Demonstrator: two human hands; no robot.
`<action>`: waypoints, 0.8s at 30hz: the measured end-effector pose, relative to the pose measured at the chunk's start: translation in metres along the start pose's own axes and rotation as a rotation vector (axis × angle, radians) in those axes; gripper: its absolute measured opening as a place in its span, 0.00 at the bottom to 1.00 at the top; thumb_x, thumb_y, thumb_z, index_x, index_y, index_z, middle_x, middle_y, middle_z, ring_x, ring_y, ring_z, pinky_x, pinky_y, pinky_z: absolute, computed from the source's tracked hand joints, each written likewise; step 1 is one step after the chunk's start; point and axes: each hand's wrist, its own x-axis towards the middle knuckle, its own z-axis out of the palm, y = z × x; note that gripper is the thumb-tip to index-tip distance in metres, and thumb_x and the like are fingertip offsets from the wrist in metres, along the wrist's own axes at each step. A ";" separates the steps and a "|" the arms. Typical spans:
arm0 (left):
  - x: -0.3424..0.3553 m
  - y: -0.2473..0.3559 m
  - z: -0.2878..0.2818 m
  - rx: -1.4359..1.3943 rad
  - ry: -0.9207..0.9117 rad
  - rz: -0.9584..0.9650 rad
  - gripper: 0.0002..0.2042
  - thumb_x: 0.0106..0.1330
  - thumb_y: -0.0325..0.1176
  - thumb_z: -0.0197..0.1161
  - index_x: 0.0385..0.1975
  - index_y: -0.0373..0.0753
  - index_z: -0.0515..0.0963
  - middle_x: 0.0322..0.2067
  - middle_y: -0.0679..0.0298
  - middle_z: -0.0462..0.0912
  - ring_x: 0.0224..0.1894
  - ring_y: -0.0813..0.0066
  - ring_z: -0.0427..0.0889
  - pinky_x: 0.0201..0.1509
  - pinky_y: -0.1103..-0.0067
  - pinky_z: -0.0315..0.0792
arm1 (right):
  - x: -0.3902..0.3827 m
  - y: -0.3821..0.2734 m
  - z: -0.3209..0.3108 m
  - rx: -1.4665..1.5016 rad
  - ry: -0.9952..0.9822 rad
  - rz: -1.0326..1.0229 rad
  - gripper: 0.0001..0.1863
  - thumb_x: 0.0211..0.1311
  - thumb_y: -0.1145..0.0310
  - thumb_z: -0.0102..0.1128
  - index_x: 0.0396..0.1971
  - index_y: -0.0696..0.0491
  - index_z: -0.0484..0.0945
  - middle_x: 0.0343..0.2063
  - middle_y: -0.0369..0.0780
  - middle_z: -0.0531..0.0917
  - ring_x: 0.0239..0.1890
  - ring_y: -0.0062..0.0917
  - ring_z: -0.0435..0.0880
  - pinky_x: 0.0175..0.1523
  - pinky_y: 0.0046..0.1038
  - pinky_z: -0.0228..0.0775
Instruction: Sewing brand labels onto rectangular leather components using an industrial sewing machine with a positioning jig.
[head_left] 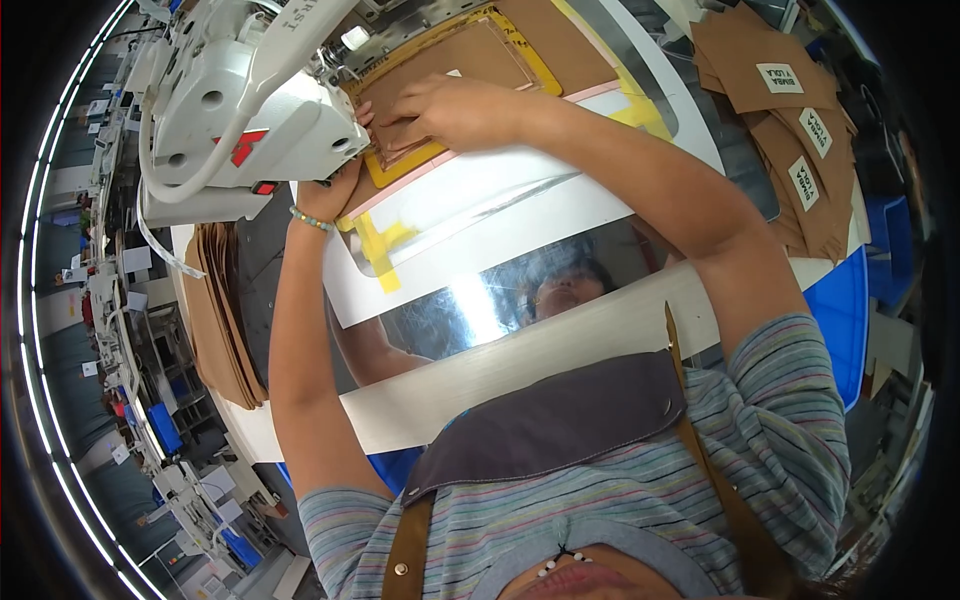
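My right hand point(455, 112) lies over a brown panel point(460, 60) set inside a yellow frame point(525, 50), its fingers stretched out and resting on the panel near the frame's near left corner. Partly behind the white sewing machine head point(250, 125), my left hand point(342, 185) reaches along the left side of the same frame. Only its wrist side and a few stretched fingertips show there. The machine's needle area is hidden from this angle. Under the frame lies a white sheet point(480, 225) with strips of yellow tape point(380, 250).
Brown pieces with white labels point(800, 140) are piled at the right. More brown pieces point(215, 310) stand stacked at the left. A shiny metal plate point(480, 300) covers the table near me. A blue bin point(840, 310) sits beyond the table's right edge.
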 end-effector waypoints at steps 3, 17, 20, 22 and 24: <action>0.005 0.006 -0.002 0.087 -0.012 0.045 0.17 0.76 0.31 0.63 0.62 0.40 0.81 0.64 0.62 0.83 0.68 0.67 0.79 0.75 0.71 0.69 | 0.000 0.001 0.002 0.000 0.039 -0.013 0.23 0.63 0.74 0.62 0.57 0.41 0.89 0.63 0.36 0.82 0.65 0.34 0.77 0.69 0.39 0.70; 0.003 -0.015 -0.008 0.134 0.026 0.161 0.18 0.74 0.30 0.61 0.62 0.41 0.80 0.63 0.60 0.82 0.67 0.57 0.78 0.74 0.67 0.67 | 0.003 -0.001 -0.002 -0.018 0.018 0.000 0.24 0.61 0.78 0.60 0.54 0.40 0.90 0.59 0.38 0.84 0.62 0.36 0.79 0.68 0.39 0.72; -0.001 -0.023 -0.013 0.160 0.019 0.307 0.21 0.70 0.28 0.61 0.64 0.41 0.79 0.64 0.61 0.81 0.67 0.57 0.77 0.75 0.67 0.66 | 0.006 0.001 -0.002 -0.015 -0.001 -0.009 0.24 0.61 0.78 0.61 0.54 0.40 0.90 0.58 0.38 0.84 0.62 0.36 0.79 0.67 0.39 0.72; 0.003 -0.020 -0.014 0.185 0.037 0.376 0.23 0.68 0.27 0.61 0.65 0.42 0.78 0.65 0.61 0.80 0.68 0.57 0.76 0.76 0.68 0.66 | 0.006 0.003 -0.004 -0.001 -0.005 -0.007 0.24 0.61 0.78 0.61 0.54 0.40 0.90 0.58 0.38 0.84 0.62 0.36 0.80 0.67 0.39 0.72; 0.005 -0.024 -0.015 0.307 -0.022 0.312 0.26 0.67 0.28 0.62 0.67 0.43 0.75 0.68 0.62 0.77 0.70 0.58 0.73 0.76 0.68 0.65 | 0.010 0.002 -0.005 -0.007 -0.037 0.014 0.23 0.62 0.77 0.61 0.54 0.40 0.90 0.58 0.37 0.84 0.62 0.35 0.80 0.67 0.40 0.72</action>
